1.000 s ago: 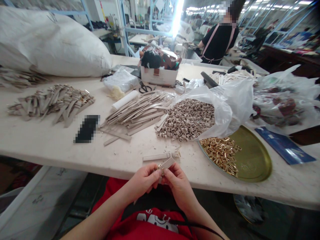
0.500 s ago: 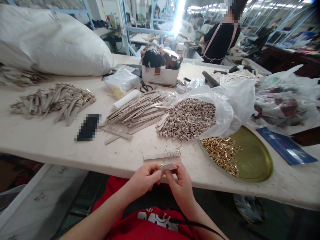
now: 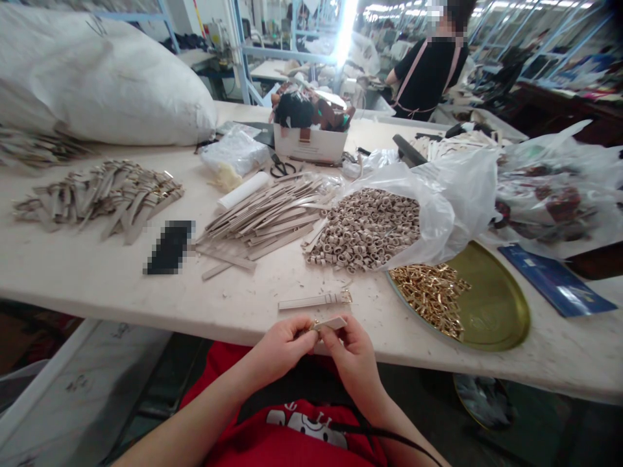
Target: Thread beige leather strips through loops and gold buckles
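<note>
At the table's front edge my left hand [image 3: 291, 342] pinches a small gold buckle [image 3: 315, 323], mostly covered by the fingers. Close beside it, my right hand [image 3: 351, 350] is closed on a light beige strap [image 3: 333, 323] whose end meets the buckle. Just beyond my hands lies a finished-looking strap with a gold buckle [image 3: 314, 301], flat on the table. Farther off are a heap of loose beige strips [image 3: 265, 217] and a pile of small beige loops [image 3: 370, 227] spilling from a clear plastic bag. Gold buckles [image 3: 431, 295] fill the left side of an oval tray [image 3: 501, 311].
Buckled straps [image 3: 104, 198] are heaped at the left, before a big white sack [image 3: 97, 78]. A blurred black object [image 3: 170, 248] lies near them. Scissors [image 3: 282, 167] and a white box of scraps [image 3: 311, 143] stand farther back. A blue packet [image 3: 555, 279] is at the right. A person in an apron [image 3: 428, 71] stands beyond.
My hands stay together at almost the same spot, with the strap end turned slightly between the fingers. The whole view has shifted a little.
</note>
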Available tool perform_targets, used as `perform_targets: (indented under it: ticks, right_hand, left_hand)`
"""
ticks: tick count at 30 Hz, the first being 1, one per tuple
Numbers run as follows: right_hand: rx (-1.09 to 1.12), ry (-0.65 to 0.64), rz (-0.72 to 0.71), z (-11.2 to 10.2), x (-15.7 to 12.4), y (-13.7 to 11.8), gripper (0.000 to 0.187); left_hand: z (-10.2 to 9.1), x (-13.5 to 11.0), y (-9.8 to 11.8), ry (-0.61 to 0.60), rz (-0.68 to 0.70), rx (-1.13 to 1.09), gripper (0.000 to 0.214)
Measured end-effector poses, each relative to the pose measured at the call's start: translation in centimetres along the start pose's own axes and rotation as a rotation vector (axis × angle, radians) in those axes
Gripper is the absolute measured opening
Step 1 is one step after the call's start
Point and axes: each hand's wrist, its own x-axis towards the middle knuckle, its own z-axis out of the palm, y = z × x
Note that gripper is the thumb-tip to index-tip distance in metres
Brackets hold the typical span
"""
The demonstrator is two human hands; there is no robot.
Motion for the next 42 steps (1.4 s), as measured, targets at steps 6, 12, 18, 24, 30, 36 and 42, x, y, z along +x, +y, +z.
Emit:
perform_targets:
  ticks: [6,12,18,24,30,36,42]
  right_hand:
    - [-0.265,0.008,-0.266,-0.5,0.0,0.0,0.008]
    - [0.028,-0.108,-0.019,-0.6,0.5,-0.1,0.014]
    - [-0.058,-0.16,-0.103,-1.5,-0.3,-1.5,0.021]
    - [-0.237,-0.109,-0.11,-7.1,1.5,-0.6,0.021]
    - [-0.594,0.317,-0.129,-14.6,5.5,0.8,0.019]
    - [-0.835,0.091,-0.313,-10.9,9.2,0.5,0.015]
    - [-1.231,0.037,-0.19,-7.1,11.7,1.8,0.011]
  left_hand:
    - [0.2,0.1,-0.4,0.02,-0.004,-0.012,0.019]
    - [-0.1,0.1,-0.7,0.006,-0.015,0.005,0.032]
    - [0.4,0.7,-1.4,0.014,-0.019,-0.137,0.031]
    - [0.5,0.5,-0.6,-0.109,0.001,0.004,0.028]
    - [0.1,1.1,-1.0,0.012,-0.025,0.039,0.029]
    - [0.4,1.7,-1.1,0.027,-0.057,0.029,0.03]
    - [-0.2,1.7,-1.5,0.056,-0.061,-0.003,0.03]
